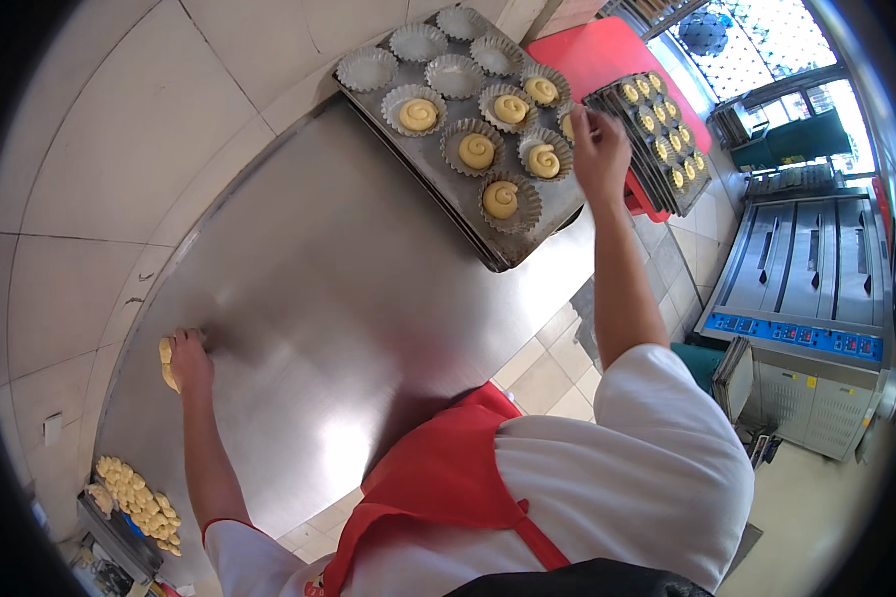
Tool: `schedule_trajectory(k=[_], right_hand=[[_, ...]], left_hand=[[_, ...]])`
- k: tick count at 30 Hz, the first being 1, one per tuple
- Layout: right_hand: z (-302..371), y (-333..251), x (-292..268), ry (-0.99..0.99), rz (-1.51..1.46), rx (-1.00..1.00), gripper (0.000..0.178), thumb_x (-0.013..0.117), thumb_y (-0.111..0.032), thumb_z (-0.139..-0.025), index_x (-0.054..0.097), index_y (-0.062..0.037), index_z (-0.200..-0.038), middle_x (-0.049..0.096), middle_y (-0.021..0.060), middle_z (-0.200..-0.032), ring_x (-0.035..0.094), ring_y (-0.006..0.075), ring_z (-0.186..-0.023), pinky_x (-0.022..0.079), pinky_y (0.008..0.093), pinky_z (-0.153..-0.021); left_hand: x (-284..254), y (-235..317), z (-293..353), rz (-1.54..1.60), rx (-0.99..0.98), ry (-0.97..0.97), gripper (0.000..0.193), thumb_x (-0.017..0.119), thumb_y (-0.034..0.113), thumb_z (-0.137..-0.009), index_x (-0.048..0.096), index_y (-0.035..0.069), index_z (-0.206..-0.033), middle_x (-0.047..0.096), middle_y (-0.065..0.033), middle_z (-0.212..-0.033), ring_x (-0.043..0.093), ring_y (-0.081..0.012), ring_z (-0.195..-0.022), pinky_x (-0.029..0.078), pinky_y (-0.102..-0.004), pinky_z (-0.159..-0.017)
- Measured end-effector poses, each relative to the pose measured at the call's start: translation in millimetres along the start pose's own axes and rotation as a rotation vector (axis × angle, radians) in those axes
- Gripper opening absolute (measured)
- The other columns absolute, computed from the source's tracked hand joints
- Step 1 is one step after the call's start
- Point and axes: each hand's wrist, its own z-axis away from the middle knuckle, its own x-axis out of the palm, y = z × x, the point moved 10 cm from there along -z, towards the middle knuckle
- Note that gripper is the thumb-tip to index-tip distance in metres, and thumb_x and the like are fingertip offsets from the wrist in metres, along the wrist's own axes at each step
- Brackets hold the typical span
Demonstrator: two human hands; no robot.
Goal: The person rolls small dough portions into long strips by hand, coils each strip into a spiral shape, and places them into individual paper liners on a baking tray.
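Note:
On the left of the steel table, my left hand (191, 360) is closed round a piece of pale yellow dough (167, 366), which shows beside its fingers. My right hand (601, 157) reaches over the right edge of a dark metal tray (488, 244), fingers bent together at a fluted cup. Pale dough shows partly under those fingers; whether they grip it is hidden. Several fluted metal cups on the tray hold coiled dough rolls (476, 151). Toward the far left of the tray, other fluted cups (366, 70) have no dough.
The steel table (299, 269) runs along a tiled wall. Many dough pieces (139, 497) are heaped at its lower left end. Beyond the tray, another tray of filled cups (664, 129) rests on a red surface (592, 55). A deck oven (806, 269) stands at right.

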Motion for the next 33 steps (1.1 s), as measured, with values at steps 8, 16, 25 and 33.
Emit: schedule_trajectory(k=[8,16,25,33], right_hand=[[229.1,-181.3,83.7,-0.584,-0.593,-0.040,0.018,0.075,-0.018,-0.097,0.078,-0.0027,-0.107,0.069,0.0137,-0.098,0.068,0.0288,-0.087,0.058,0.0412,-0.072],[385.6,-411.2,21.4,-0.504,-0.804,-0.547,0.046,0.079,-0.016,-0.096,0.067,-0.0043,-0.139,0.069,0.0155,-0.130,0.072,0.0315,-0.109,0.060,0.0395,-0.091],[558.0,-278.0,83.2,-0.929,-0.026,-0.756,0.056,0.073,-0.016,-0.099,0.056,-0.0027,-0.151,0.056,0.0258,-0.152,0.058,0.0430,-0.138,0.045,0.0545,-0.114],[522.0,-322.0,216.8,-0.865,0.392,-0.701,0.095,0.045,-0.061,-0.107,0.020,0.0077,-0.168,0.017,0.0306,-0.176,0.012,0.0488,-0.164,0.012,0.0604,-0.132]], left_hand=[[-36.0,-45.1,-10.5,0.303,-0.061,0.200,0.032,0.076,0.010,-0.088,0.064,0.005,-0.117,0.071,-0.0207,-0.108,0.071,-0.0426,-0.101,0.057,-0.0501,-0.089],[-132.1,1.2,255.4,1.471,0.282,0.846,0.035,0.076,0.004,-0.098,0.057,0.004,-0.128,0.065,-0.0071,-0.109,0.068,-0.0155,-0.096,0.057,-0.0315,-0.080],[73.3,86.7,343.7,1.583,0.107,0.340,0.055,0.077,0.018,-0.099,0.053,0.001,-0.146,0.062,-0.0214,-0.134,0.064,-0.0318,-0.124,0.054,-0.0427,-0.102],[67.6,59.0,363.8,1.555,0.102,0.475,0.055,0.077,0.018,-0.098,0.055,0.001,-0.145,0.061,-0.0225,-0.138,0.060,-0.0399,-0.129,0.052,-0.0466,-0.106]])
